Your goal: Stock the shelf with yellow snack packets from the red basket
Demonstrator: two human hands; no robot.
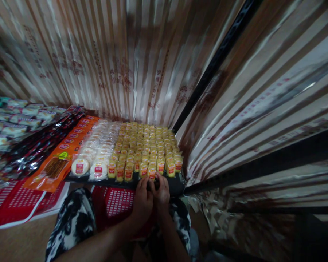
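My left hand (142, 199) and my right hand (161, 192) are pressed together at the front edge of a dark shelf (177, 185), fingers curled around something small that I cannot make out. Just beyond the fingertips stand rows of small yellow packets with red labels (146, 149). To their left lie round white packets with red labels (94, 160).
Orange flat packs (61, 154) and dark shiny packs (30, 153) lie further left on the shelf, with pale packets (13, 120) behind. A red basket (117, 203) sits under the shelf between my knees. Striped foil sheeting covers the walls, with a black frame post (207, 72).
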